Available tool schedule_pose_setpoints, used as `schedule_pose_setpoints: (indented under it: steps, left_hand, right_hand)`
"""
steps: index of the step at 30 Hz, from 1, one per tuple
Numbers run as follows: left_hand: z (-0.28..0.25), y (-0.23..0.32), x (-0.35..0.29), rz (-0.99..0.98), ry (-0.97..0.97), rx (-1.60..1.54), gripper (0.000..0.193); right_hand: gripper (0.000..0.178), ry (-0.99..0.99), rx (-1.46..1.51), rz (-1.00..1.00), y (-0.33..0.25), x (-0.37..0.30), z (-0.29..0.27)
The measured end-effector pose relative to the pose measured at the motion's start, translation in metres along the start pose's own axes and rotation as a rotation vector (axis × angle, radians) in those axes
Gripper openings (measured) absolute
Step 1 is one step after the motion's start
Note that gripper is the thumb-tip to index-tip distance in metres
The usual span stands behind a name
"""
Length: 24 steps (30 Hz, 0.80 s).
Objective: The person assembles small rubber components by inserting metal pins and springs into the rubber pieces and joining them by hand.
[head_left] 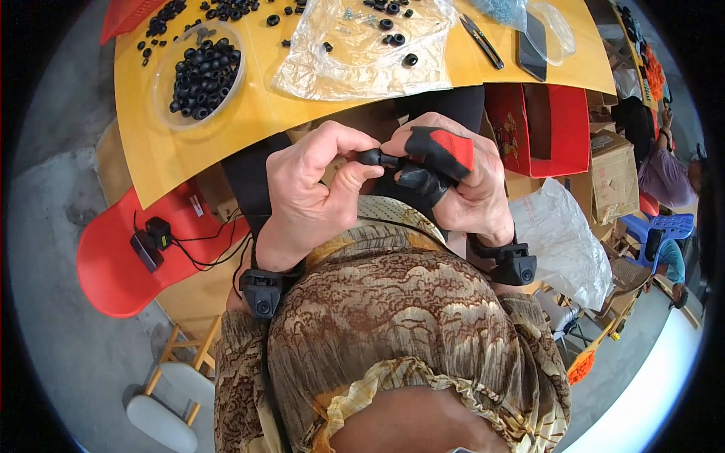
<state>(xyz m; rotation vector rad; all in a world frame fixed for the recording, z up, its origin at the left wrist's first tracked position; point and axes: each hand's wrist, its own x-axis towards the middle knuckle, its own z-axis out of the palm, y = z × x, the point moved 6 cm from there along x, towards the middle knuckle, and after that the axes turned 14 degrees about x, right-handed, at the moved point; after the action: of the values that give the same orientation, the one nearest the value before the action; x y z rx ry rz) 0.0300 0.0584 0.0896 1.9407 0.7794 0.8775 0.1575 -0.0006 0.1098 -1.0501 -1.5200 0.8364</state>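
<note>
- The left hand sits at the centre of the frame, left of middle, raised in front of the person's chest, with the wrist bent and the back of the hand facing the camera.
- Its grip is pressed together: thumb and curled fingers pinch one end of a small black rubber part.
- The right hand sits just right of centre, knuckles up, meeting the left hand at the part.
- Several of its fingers wear black finger covers, one with a red patch; these fingers close on the other end of the same part.
- The black rubber part is short and rounded, dark and matte, held between both hands above the patterned brown garment. Most of it is hidden by the fingers.
- Each wrist carries a small black camera unit.
- At the upper left of the frame, on the yellow desk, a clear round dish holds many black rubber rings.
- More rings lie loose along the top edge, some on a clear plastic bag at upper centre.
</note>
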Motion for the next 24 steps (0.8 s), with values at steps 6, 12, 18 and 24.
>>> schedule_pose_setpoints:
  steps: [6, 12, 18, 24]
  left_hand:
    - [0.002, -0.003, -0.001, -0.041, -0.049, -0.147, 0.014]
    - [0.004, -0.002, 0.001, -0.077, -0.071, -0.223, 0.013]
    - [0.005, -0.002, 0.0, -0.051, -0.092, -0.24, 0.015]
    - [0.003, 0.007, 0.001, -0.017, -0.072, -0.106, 0.014]
  right_hand:
    - [0.019, 0.016, 0.311, 0.157, 0.01, 0.0, -0.001]
    - [0.017, 0.144, 0.463, 0.255, 0.018, -0.007, 0.002]
    - [0.015, 0.141, 0.297, 0.135, 0.01, -0.007, -0.004]
    - [0.019, 0.188, 0.055, -0.011, -0.005, -0.006, -0.005]
